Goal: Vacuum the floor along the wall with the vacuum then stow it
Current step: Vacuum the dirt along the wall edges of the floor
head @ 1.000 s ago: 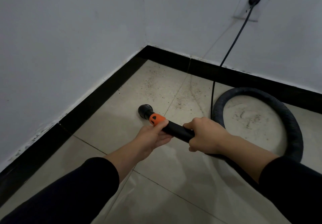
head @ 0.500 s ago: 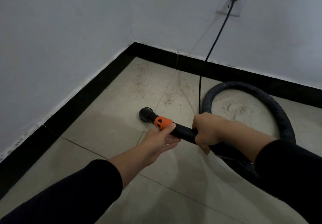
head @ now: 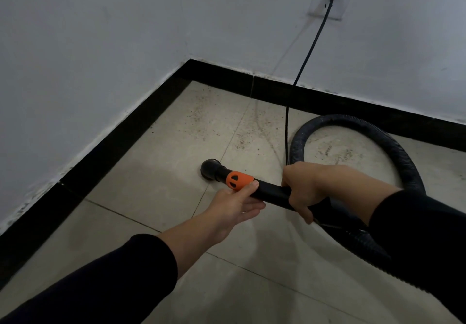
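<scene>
Our right hand (head: 305, 192) grips the vacuum tube (head: 272, 194) behind its orange collar (head: 238, 180); our left hand (head: 234, 206), fingers (head: 252, 207) straight, supports the tube beside that collar.

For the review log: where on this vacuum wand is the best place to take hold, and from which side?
Grip the rigid black tube just behind the orange collar, coming from above and wrapping round it, as the right hand does. The tube is straight, narrow and slants down to the nozzle on the floor. The ribbed hose behind would probably flex.
</scene>
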Action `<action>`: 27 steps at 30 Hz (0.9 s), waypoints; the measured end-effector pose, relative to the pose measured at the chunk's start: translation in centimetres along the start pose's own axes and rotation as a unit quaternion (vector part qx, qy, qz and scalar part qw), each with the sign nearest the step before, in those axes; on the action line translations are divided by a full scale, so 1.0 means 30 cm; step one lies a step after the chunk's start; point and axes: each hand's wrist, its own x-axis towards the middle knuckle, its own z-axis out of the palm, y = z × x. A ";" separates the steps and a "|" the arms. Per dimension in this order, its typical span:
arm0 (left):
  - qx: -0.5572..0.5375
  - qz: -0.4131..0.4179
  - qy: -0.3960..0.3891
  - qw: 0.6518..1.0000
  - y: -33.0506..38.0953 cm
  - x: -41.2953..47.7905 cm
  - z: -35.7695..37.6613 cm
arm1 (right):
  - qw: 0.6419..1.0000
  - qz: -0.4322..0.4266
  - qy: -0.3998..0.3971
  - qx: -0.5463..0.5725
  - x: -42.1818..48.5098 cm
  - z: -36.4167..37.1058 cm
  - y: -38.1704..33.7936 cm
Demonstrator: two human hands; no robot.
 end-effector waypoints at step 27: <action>-0.049 0.073 0.050 0.995 0.116 0.182 0.057 | 0.988 -0.020 0.091 0.124 0.139 -0.051 0.074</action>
